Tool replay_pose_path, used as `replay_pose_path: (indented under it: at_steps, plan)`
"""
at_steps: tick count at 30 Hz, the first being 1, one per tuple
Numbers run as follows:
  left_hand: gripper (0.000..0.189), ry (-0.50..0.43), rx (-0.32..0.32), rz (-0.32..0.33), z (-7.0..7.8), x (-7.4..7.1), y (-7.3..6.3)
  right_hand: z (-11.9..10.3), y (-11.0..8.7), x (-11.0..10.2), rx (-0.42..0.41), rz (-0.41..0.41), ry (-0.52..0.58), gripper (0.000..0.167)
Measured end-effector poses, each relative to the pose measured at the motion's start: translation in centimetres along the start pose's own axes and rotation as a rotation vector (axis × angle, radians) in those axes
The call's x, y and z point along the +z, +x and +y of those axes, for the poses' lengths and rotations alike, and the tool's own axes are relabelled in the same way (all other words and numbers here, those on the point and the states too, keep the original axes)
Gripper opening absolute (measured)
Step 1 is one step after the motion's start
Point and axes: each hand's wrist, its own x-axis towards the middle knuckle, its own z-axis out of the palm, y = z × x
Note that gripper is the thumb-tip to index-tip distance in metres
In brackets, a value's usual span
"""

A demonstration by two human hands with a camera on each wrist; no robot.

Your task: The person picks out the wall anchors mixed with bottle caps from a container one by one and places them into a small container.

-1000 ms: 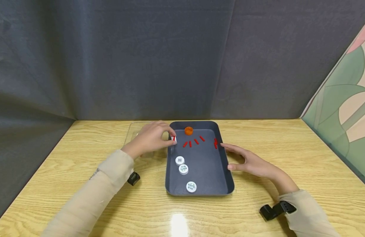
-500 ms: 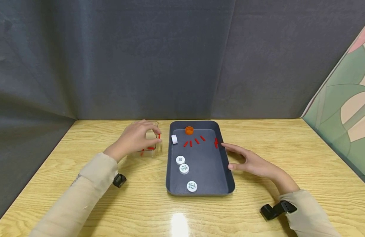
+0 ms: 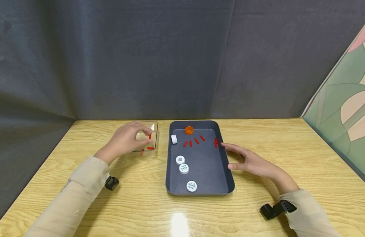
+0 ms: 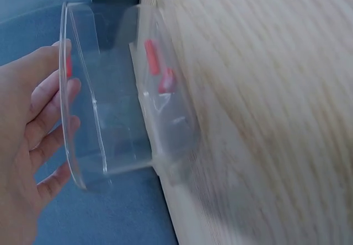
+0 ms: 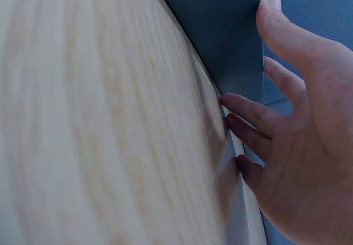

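Observation:
My left hand (image 3: 123, 140) pinches a short red stick (image 3: 150, 136) between thumb and finger. It is over a clear box (image 3: 156, 133), where two more red sticks (image 4: 152, 57) lie in the left wrist view. To the right stands a dark grey tray (image 3: 204, 174). My right hand (image 3: 248, 161) rests at the tray's right side with fingers and thumb spread along the wall, curled round nothing. Inside the tray are several loose red sticks (image 3: 196, 141), an orange cap (image 3: 189, 130) and several white round discs (image 3: 184, 169), one of them (image 3: 174, 139) standing on edge by the left wall.
Everything stands on a light wooden table (image 3: 126, 210). A dark cloth (image 3: 146, 59) hangs behind it, and a patterned panel (image 3: 345, 108) stands at the right. Each wrist wears a black device, such as the one (image 3: 112, 183) on the left.
My left hand has moved left from the tray's left wall to above the clear box, carrying the red stick. The right hand and the tray have stayed in place.

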Motion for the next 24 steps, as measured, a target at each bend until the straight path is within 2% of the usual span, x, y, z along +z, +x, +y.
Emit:
replay_pose_path:
  at_steps: [3,12,24]
  plan:
    - [0.034,0.002,-0.003,-0.002,-0.3,-0.1,-0.2,0.1,0.0,0.0,-0.002,0.002,-0.005,0.076]
    - [0.031,0.034,-0.065,-0.031,-0.7,-0.2,-0.7,0.0,0.0,0.0,0.0,0.005,-0.012,0.076]
    - [0.032,0.037,-0.049,-0.011,-1.2,0.0,-0.8,-0.1,-0.1,0.0,0.002,0.002,-0.001,0.076]
